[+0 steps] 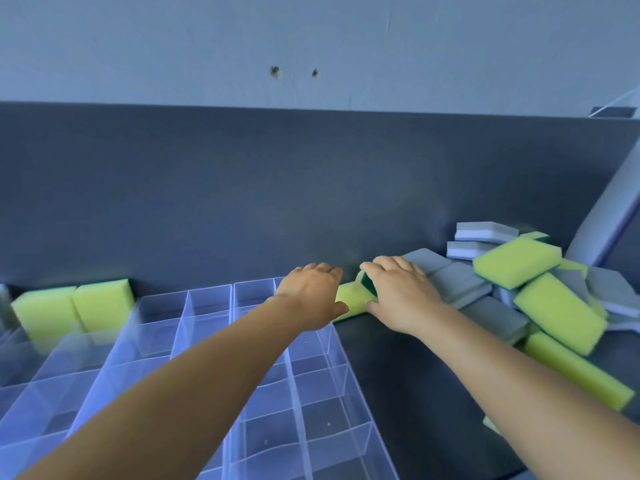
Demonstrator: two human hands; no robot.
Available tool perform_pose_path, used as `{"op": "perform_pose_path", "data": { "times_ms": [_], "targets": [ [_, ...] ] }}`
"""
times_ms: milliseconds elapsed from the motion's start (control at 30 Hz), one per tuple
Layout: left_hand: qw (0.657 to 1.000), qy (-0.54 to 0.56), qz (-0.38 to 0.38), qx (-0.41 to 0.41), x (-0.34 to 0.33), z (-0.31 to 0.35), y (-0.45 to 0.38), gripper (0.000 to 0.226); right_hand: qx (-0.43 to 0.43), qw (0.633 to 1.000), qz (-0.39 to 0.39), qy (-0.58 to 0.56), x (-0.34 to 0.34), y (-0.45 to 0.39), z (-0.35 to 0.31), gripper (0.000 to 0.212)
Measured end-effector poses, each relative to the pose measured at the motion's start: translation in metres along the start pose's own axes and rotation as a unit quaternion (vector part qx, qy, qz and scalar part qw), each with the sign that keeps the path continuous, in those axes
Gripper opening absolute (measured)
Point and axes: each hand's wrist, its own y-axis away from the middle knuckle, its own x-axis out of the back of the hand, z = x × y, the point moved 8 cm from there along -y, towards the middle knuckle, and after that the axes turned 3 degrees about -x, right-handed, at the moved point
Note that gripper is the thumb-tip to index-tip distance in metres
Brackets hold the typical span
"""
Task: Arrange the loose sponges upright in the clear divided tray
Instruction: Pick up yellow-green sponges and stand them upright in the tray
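Head view shows the task at an early stage. Two yellow sponges [74, 306] stand upright in the far left corner compartments of the clear divided tray [207, 341]; every other compartment in view holds nothing. A pile of loose sponges [540, 292], yellow and grey, lies on the dark counter [398, 393] to the right of the tray, against the back panel [242, 202]. The right hand [398, 292] grips a yellow sponge with a green scouring face [356, 297] at the near edge of that pile, just beyond the tray's far right corner. The left hand [311, 292] reaches beside it with fingers loosely curled; whether it touches that sponge cannot be told. Judgement: most of the work remains, with the pile largely untouched.
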Motion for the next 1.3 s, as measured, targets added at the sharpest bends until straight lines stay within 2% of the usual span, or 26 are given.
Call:
{"op": "perform_pose_path", "data": {
  "times_ms": [167,333,500,567,667,800,900,1033,1133,1200,1267,1300],
  "targets": [
    [0.999,-0.017,-0.029,0.001,-0.013,0.008,-0.025,0.056,0.030,0.999,0.014,0.016,-0.012,-0.010,0.006,0.059],
    [0.997,-0.016,-0.078,0.014,-0.024,0.003,-0.037,0.053,0.037,0.999,0.036,0.003,-0.016,-0.017,0.013,0.038],
    [0.994,-0.022,-0.105,0.014,-0.032,0.004,-0.043,0.051,0.033,0.999,0.014,-0.004,-0.016,-0.021,0.017,0.033],
    [0.993,-0.038,-0.106,0.017,-0.031,0.004,-0.043,0.042,0.028,1.000,0.012,-0.007,-0.014,-0.021,0.017,0.032],
    [0.994,-0.059,-0.087,0.030,-0.025,0.002,-0.041,0.031,0.014,0.999,0.023,-0.023,-0.009,-0.019,0.019,0.035],
    [0.999,-0.036,0.007,0.038,-0.008,0.000,-0.035,0.045,-0.017,0.991,0.075,-0.112,0.011,-0.014,0.031,0.037],
    [0.995,0.037,0.075,0.059,0.008,-0.005,-0.022,0.054,-0.036,0.971,0.134,-0.195,0.029,-0.008,0.038,0.040],
    [0.970,0.188,0.130,0.082,0.029,-0.014,0.000,0.050,-0.063,0.935,0.163,-0.309,0.043,0.000,0.040,0.040],
    [0.960,0.235,0.138,0.069,0.039,-0.018,0.012,0.079,-0.069,0.916,0.161,-0.361,0.050,0.003,0.034,0.039],
    [0.959,0.241,0.126,0.077,0.044,-0.023,0.024,0.089,-0.069,0.908,0.168,-0.378,0.060,0.006,0.027,0.038],
    [0.956,0.250,0.126,0.083,0.052,-0.031,0.036,0.079,-0.053,0.905,0.183,-0.379,0.072,0.010,0.015,0.037],
    [0.953,0.260,0.133,0.079,0.057,-0.034,0.043,0.066,-0.040,0.906,0.186,-0.379,0.077,0.010,0.005,0.038]
  ]
}}
